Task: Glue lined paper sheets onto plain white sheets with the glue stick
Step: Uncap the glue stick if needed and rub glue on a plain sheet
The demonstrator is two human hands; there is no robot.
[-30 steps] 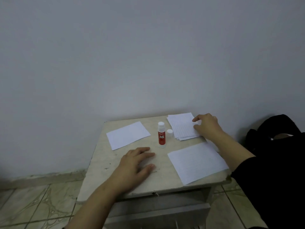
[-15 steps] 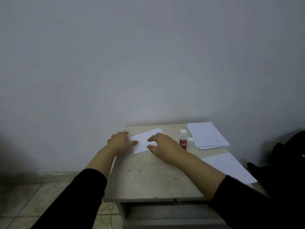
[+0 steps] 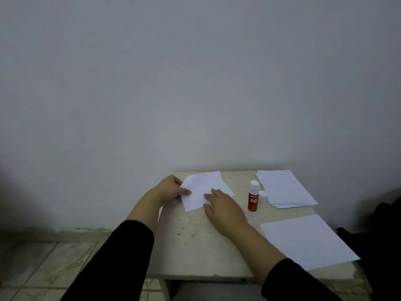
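A: Since 0.5 s ago, small white paper sheet (image 3: 206, 190) lifted at left edge, pinched by left hand (image 3: 170, 189).
B: Right hand (image 3: 223, 206) flat, relaxed, pressing it. Red glue stick (image 3: 253, 198), label "GLUE STICK", upright just right.

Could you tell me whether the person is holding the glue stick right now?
No, the glue stick stands upright on the table, untouched, while the left hand and the right hand are both on the small paper sheet.
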